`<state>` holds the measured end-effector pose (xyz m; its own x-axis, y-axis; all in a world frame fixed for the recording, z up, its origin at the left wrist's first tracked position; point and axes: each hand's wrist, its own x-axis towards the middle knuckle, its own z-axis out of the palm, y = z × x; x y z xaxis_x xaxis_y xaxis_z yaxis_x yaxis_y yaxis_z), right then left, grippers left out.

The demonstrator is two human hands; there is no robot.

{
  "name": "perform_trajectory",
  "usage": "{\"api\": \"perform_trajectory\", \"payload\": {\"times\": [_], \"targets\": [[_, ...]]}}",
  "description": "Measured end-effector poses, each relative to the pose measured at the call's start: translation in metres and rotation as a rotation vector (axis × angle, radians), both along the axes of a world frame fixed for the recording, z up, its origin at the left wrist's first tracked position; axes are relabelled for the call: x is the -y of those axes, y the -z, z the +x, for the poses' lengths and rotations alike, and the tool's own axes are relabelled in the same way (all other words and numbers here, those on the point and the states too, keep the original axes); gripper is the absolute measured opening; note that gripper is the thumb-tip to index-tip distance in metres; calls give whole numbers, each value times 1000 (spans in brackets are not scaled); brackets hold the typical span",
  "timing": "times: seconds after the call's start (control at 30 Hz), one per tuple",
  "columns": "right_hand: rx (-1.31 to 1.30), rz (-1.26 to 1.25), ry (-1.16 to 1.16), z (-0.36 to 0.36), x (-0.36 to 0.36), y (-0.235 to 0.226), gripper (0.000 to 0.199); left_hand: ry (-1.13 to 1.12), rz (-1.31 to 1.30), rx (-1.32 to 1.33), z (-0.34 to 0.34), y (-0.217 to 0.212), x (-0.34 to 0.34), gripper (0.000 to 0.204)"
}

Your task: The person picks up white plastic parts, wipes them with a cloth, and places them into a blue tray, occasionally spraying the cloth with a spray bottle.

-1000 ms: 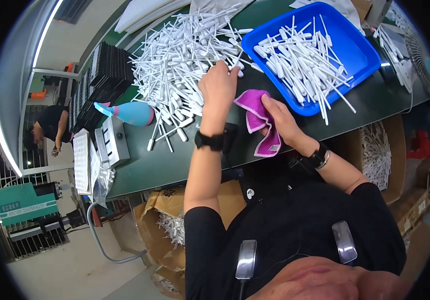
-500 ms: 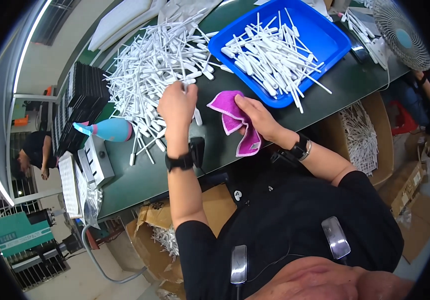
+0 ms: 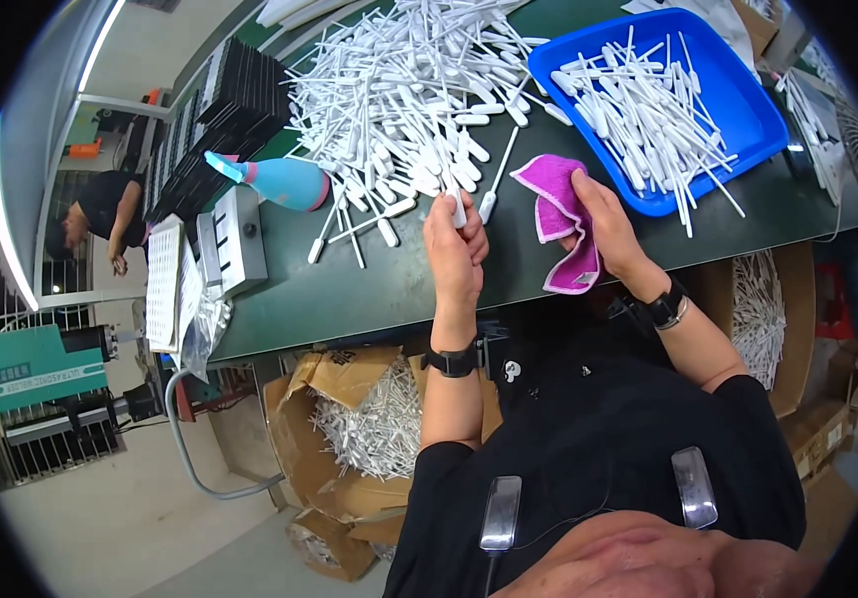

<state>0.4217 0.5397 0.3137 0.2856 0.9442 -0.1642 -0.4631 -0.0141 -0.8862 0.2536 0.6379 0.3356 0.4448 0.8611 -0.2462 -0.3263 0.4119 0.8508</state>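
My left hand is closed round the thick, paddle-shaped end of a white plastic stick, whose thin stem points away toward the heap. My right hand grips a purple cloth with pale edging, which hangs in folds from the fingers. Just beyond the left hand spreads a big heap of similar white sticks. One loose white stick lies on the table between my hands. A blue tray holding more of these sticks stands beyond my right hand.
On the green table, a light-blue spray bottle lies left of the heap, near a metal fixture and stacked black trays. Cardboard boxes of white parts stand below the edge. Another person is at far left.
My left hand has drawn back from the heap's near edge with a white stick in its fingers. The cloth stays in my right hand. The whole view has shifted.
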Motion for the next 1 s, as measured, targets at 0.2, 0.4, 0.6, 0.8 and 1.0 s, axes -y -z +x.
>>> {"api": "perform_trajectory", "payload": {"times": [0.2,0.4,0.6,0.8,1.0], "targets": [[-62,41,-65,4,4,2,40,-19,30,-12,-5,5,4,23],[-388,-34,180,-20,-4,-38,39,33,111,-66,-5,-3,20,24],[-289,48,179,-20,-9,-16,39,356,753,-414,19,21,64,22],[-125,306,69,25,-26,-25,37,928,-407,272,-10,-13,80,24],[-105,178,283,-1,-23,-17,37,615,292,-340,0,-4,90,22]]}}
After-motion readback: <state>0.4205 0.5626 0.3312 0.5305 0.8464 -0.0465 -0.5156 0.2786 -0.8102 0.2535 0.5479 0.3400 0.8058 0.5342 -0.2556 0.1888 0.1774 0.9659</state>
